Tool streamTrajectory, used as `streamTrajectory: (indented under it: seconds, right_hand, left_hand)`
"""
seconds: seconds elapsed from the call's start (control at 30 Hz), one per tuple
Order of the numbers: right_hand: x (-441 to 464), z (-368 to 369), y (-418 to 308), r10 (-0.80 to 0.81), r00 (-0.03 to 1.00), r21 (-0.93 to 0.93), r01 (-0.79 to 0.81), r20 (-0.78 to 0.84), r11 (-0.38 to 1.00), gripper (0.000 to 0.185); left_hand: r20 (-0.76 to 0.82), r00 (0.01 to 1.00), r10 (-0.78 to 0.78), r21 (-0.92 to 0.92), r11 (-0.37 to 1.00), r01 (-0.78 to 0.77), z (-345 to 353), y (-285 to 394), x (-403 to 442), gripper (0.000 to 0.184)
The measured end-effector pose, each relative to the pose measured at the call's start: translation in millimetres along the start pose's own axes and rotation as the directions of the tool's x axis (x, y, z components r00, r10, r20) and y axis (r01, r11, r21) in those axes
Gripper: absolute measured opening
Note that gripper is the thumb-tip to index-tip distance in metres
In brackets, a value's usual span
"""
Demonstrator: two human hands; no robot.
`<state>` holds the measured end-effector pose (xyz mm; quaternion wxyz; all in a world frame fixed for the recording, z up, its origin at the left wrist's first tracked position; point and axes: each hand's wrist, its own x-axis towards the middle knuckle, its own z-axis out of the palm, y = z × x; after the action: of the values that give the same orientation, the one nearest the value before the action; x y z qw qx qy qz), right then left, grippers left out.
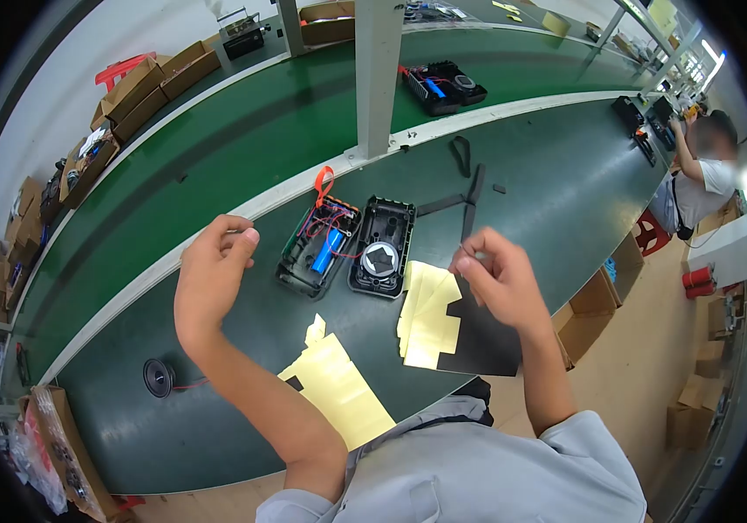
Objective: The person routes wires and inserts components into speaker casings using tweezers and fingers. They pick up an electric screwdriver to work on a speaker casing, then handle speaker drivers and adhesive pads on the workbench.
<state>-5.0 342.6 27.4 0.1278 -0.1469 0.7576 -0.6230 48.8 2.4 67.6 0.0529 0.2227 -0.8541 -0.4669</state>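
My left hand (223,253) is raised over the table, left of an opened black casing, its fingers pinched; anything between them is too small to tell. The casing's left half (319,248) holds a blue cylinder (328,250), red wires and an orange strap (324,185). Its right half (384,235) holds a round speaker with a dark patch on it. My right hand (491,266) is pinched above a stack of yellow cut sheets (430,318) and a black sheet (487,340); what it holds is unclear. More yellow sheets (338,388) lie near my left forearm.
Black strips (471,193) lie beyond the casing. A loose speaker (159,377) is at the left. Another opened casing (443,87) sits on the green belt, behind a metal post (375,78). A co-worker (706,166) sits at the far right. Cardboard boxes (587,318) stand by the right edge.
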Motion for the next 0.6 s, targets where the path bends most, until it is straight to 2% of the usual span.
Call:
streamTrajectory:
  seconds: [0.03, 0.17, 0.23, 0.37, 0.47, 0.5, 0.6]
  right_hand:
    - [14, -6, -5, -0.058, 0.997, -0.149, 0.064, 0.046, 0.987, 0.010]
    - [86, 1, -12, -0.258, 0.956, -0.294, 0.288, 0.139, 0.911, 0.018]
    - [118, 7, 6, -0.352, 0.917, -0.342, 0.398, 0.189, 0.851, 0.021]
    - [145, 21, 42, -0.405, 0.902, -0.333, 0.431, 0.147, 0.839, 0.024]
    - [144, 28, 56, -0.333, 0.933, -0.457, 0.357, 0.134, 0.815, 0.024]
    - [143, 29, 56, -0.364, 0.920, -0.482, 0.388, 0.147, 0.786, 0.019]
    - [143, 40, 55, -0.360, 0.930, -0.333, 0.362, 0.069, 0.871, 0.012]
  left_hand:
    - [0.005, 1.000, 0.001, 0.008, 1.000, -0.001, 3, -2, 4, 0.031]
    - [0.016, 1.000, -0.005, 0.012, 1.000, 0.005, 11, -5, 12, 0.030]
    - [-0.015, 0.998, 0.059, 0.063, 0.996, -0.058, 14, -11, 19, 0.032]
    - [-0.107, 0.951, 0.289, 0.288, 0.925, -0.249, 24, -12, 24, 0.042]
    - [-0.004, 0.975, 0.223, 0.312, 0.927, -0.211, 36, -16, 32, 0.045]
    - [0.016, 0.987, 0.158, 0.302, 0.941, -0.155, 40, -13, 33, 0.048]
    - [0.020, 0.990, 0.139, 0.293, 0.946, -0.139, 54, -10, 39, 0.050]
